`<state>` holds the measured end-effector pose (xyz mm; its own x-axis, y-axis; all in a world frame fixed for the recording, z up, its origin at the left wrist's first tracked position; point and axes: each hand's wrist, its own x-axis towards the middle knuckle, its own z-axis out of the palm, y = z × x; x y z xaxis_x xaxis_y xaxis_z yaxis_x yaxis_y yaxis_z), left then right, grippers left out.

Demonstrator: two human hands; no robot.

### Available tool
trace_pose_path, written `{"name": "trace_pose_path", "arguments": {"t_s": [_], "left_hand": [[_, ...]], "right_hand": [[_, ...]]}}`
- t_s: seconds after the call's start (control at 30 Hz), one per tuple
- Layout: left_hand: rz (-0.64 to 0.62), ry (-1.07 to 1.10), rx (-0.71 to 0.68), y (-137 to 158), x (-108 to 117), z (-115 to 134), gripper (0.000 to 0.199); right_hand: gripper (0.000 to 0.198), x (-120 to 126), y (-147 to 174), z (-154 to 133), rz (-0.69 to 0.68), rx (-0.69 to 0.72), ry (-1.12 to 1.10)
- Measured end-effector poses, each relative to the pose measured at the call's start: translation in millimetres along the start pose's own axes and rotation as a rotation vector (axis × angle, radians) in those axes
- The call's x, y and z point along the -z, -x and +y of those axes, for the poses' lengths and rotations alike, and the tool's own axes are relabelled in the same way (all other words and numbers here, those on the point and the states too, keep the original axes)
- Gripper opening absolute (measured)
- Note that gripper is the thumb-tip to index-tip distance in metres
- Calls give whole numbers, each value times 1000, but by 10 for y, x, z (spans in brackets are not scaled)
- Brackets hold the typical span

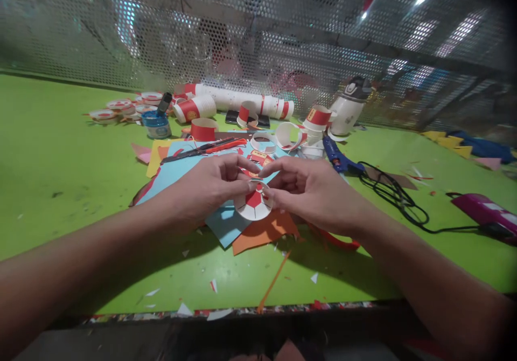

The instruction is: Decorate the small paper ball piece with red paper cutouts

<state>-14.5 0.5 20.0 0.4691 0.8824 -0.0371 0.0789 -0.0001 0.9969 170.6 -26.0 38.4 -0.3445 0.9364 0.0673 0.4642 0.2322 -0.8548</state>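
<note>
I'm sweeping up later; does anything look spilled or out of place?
Yes: paper scraps lie strewn near the front edge of the green table, and an orange strip reaches that edge. They look like stray offcuts, lying off the coloured sheets.

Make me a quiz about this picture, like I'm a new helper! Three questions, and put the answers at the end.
1. True or false: the left hand and the right hand both touch the white-and-red disc.
2. What colour is the glue gun? A) yellow B) blue C) white
3. Fill in: in the picture, the blue jar stands to the ___ of the glue gun.

Key: 1. True. 2. B. 3. Left.
</note>
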Motion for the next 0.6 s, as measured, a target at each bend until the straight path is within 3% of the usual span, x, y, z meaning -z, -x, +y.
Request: {"name": "trace_pose_path", "arguments": {"t_s": [0.6], "left_hand": [[-18, 128, 46, 5, -18, -40, 20]], "right_hand": [[8, -28, -18, 25, 25, 65, 57]]}}
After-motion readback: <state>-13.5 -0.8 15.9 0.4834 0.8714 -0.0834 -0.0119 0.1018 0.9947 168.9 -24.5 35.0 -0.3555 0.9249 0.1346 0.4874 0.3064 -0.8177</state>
